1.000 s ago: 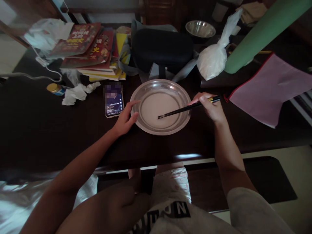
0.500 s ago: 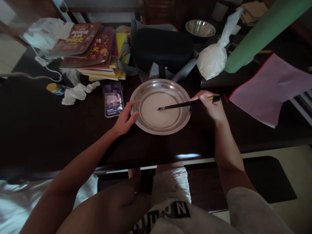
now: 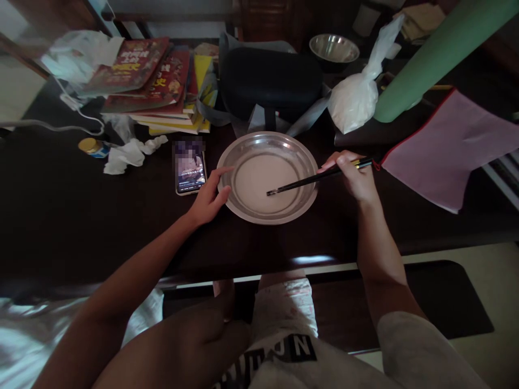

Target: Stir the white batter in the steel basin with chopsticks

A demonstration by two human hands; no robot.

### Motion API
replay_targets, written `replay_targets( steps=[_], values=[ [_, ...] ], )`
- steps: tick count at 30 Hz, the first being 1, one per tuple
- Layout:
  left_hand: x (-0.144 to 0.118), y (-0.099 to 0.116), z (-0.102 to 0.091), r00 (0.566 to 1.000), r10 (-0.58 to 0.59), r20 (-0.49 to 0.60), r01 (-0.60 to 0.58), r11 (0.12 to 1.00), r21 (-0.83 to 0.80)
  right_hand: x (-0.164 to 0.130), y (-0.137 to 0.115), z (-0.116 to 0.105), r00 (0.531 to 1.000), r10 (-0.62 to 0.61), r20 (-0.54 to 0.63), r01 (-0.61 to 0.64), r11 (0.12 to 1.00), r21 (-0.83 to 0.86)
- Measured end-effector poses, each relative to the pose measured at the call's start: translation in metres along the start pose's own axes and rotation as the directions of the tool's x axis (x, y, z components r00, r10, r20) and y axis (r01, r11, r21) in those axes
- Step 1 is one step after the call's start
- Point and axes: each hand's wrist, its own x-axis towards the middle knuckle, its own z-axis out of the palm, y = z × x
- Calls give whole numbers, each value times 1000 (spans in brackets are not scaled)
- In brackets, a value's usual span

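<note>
Sitting on the dark tabletop (image 3: 60,216), right in front of the person, is a round, shallow metal pan (image 3: 267,178) with a broad sloping rim that shines silver. Its flat bottom is covered by a pale, milky white liquid, smooth and thin. The right hand (image 3: 353,177) has its fingers pressed together around the upper end of a pair of dark chopsticks (image 3: 314,178), which slant down and to the left over the pan's right rim so that their tips rest in the liquid near the middle. The left hand (image 3: 208,197) lies against the pan's left edge, fingers spread, the thumb along the lower rim and the forefinger reaching along the upper rim. Just beside that hand lies a phone (image 3: 190,172) with its screen lit. Behind the pan stand a black bag (image 3: 270,81) and a knotted plastic bag of white powder (image 3: 357,97); a stack of books (image 3: 158,86) lies to the far left, and a pink cloth (image 3: 441,146) to the right.
</note>
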Motion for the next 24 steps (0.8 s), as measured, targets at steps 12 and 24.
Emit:
replay_targets(
  steps=[12,24],
  values=[
    [0,1,0,1000,0,-2,0,1000,-18,0,-3,2,996,-3,85,7,999,-45],
    [0,2,0,1000,-24,4,24,1000,-17,0,-4,3,995,6,100,1,998,-68]
  ],
)
